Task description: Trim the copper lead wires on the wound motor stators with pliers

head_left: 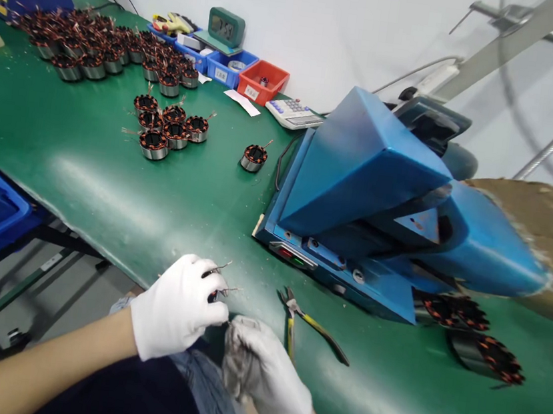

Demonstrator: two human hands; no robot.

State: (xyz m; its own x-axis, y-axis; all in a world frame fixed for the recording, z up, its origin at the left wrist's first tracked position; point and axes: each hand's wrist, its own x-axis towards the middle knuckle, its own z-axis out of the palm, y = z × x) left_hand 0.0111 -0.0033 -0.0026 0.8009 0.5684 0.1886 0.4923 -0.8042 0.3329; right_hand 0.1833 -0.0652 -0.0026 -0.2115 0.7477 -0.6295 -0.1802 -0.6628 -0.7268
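Note:
My left hand (177,306), in a white glove, is wrapped over a motor stator (213,295) near the front edge of the bench. Only a bit of its dark winding and a few thin wire ends show between the fingers. Right beside it, my right hand (263,373) is closed, its gloved fingertips stained grey and pressed together. Whatever they pinch, if anything, is hidden. Diagonal cutters (294,308) with yellow-and-black handles lie with handles spread just right of my right hand. A single stator (253,158) with copper windings stands farther back on the green bench.
A blue machine (361,170) fills the right side, with several stators (487,357) beside it. More stators stand in a small group (175,131) and a large pile (89,50) at back left. A calculator (293,113), red bin (263,82) and blue bin (230,68) line the wall.

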